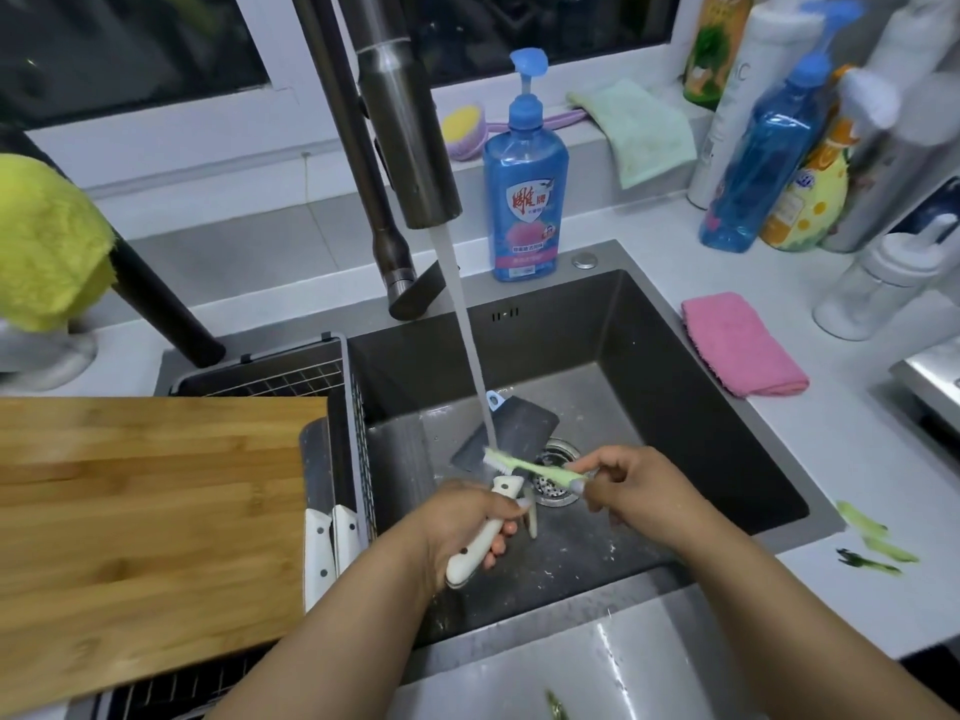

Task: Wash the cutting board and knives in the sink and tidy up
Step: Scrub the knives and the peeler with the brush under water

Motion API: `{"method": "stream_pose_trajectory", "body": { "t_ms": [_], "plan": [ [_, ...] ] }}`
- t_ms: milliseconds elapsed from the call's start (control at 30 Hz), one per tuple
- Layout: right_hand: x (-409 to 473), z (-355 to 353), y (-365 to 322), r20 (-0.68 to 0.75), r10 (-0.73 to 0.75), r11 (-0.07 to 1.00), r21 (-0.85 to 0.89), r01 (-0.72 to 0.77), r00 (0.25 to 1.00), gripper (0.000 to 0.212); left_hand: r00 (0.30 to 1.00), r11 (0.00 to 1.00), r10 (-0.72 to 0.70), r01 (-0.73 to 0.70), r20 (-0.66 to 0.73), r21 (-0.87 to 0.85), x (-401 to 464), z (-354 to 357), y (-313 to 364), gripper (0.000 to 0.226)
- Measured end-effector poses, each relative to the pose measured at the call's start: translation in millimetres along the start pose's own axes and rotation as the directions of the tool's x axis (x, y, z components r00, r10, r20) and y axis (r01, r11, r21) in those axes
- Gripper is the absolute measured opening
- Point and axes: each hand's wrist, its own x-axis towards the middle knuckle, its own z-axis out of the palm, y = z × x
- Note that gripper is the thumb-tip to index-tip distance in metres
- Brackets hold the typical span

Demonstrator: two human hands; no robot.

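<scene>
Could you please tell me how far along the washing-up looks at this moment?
Seemingly done: the bamboo cutting board rests over the wire drain rack, two white-handled knives beside it. In hand: the left hand grips a white-handled knife under running water; the right hand scrubs it with a green brush. Left: the dark cleaver in the sink, green peelings on the counter.

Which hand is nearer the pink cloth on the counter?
Right. The right hand, holding the green brush, is over the sink's drain side, below-left of the pink cloth. The left hand, gripping the white-handled knife, sits farther left.
</scene>
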Motion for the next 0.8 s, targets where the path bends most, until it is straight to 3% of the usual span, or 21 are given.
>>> {"method": "stream_pose_trajectory", "body": {
  "t_ms": [67,167,233,433,667,733,800],
  "plan": [
    [1.2,7.0,0.3,-0.013,-0.006,0.998,-0.068,0.006,1.000,0.011,1.000,1.000,0.005,-0.005,0.021,0.002,-4.1,-0.7,1.4,0.007],
    [10.0,2.8,-3.1,-0.208,-0.024,0.957,-0.287,-0.038,0.978,0.014,0.999,0.999,0.030,-0.031,0.036,0.025,-8.5,-1.4,1.4,0.006],
    [11.6,-3.5,-7.7,-0.261,-0.055,0.942,-0.334,-0.037,0.964,0.016,0.998,0.999,0.036,-0.037,0.043,0.025,-11.8,-2.0,1.4,0.006],
    [4.9,16.7,-16.6,-0.008,-0.115,0.973,-0.201,0.111,0.993,0.015,0.997,0.997,0.060,-0.062,0.051,0.049,-16.4,-6.9,2.0,0.011],
    [33.1,-2.9,-15.5,-0.260,-0.037,0.891,-0.446,-0.086,0.965,0.015,0.995,0.996,0.068,-0.072,0.077,0.049,-19.3,-12.9,-2.8,0.008],
    [32.5,-3.6,-17.6,-0.246,-0.072,0.911,-0.411,-0.036,0.967,0.014,0.995,0.996,0.073,-0.076,0.063,0.049,-19.9,-15.1,-4.5,0.007],
    [26.5,6.1,-21.8,-0.134,-0.087,0.964,-0.261,0.050,0.987,0.013,0.994,0.995,0.092,-0.095,0.058,0.043,-20.1,-16.8,-4.1,0.009]
  ]
}}
